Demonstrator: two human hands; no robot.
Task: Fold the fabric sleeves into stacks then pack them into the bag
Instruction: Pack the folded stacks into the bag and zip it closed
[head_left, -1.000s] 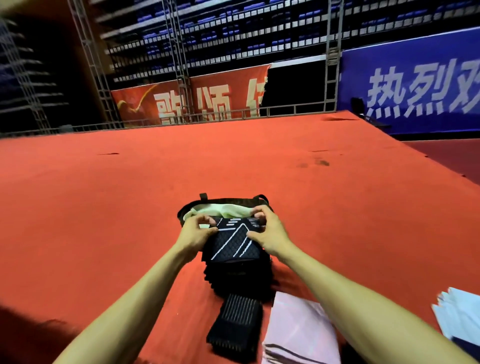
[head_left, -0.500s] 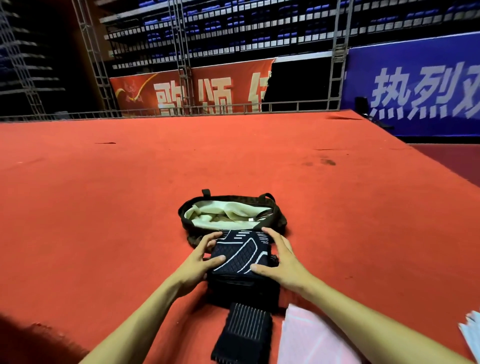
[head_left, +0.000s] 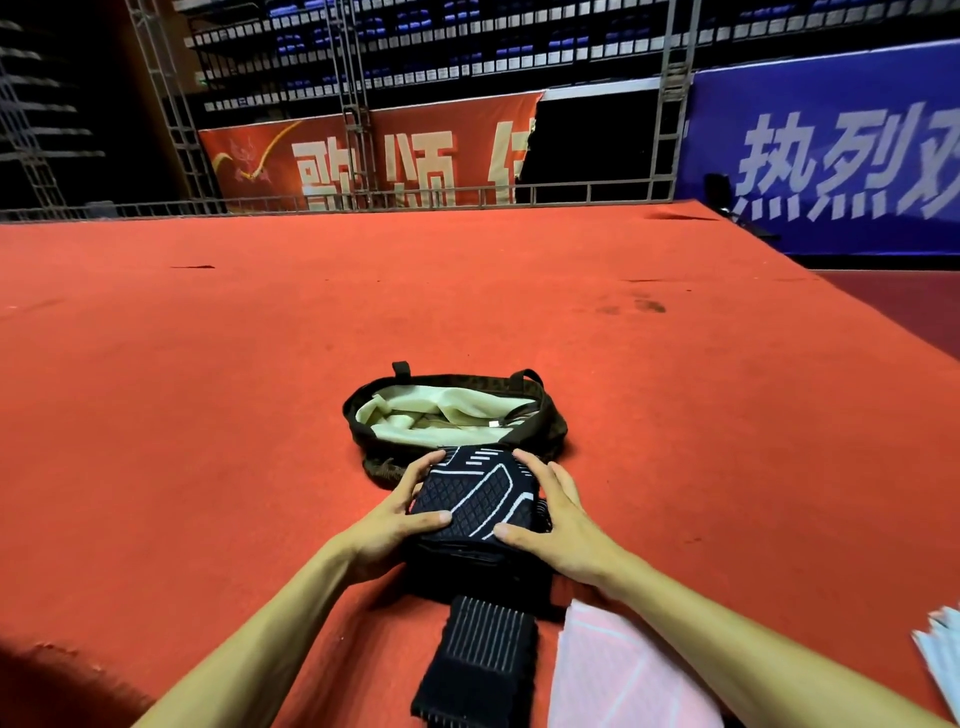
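Grip moved from the stack's far edge to its sides: left hand (head_left: 395, 519) and right hand (head_left: 563, 525) fingers clamp the black sleeve stack (head_left: 472, 499). Open bag (head_left: 351, 415) lies just beyond the fingertips, so it looks ready to load.

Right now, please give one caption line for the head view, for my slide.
The left hand and right hand grip a stack of folded black sleeves on red carpet, by an open bag.

Bag (head_left: 556, 421) mouth open just far of the stack (head_left: 467, 493). Open carpet (head_left: 208, 389) left, right, far. Black sleeve (head_left: 483, 654) and pink cloth (head_left: 613, 670) crowd the near side.
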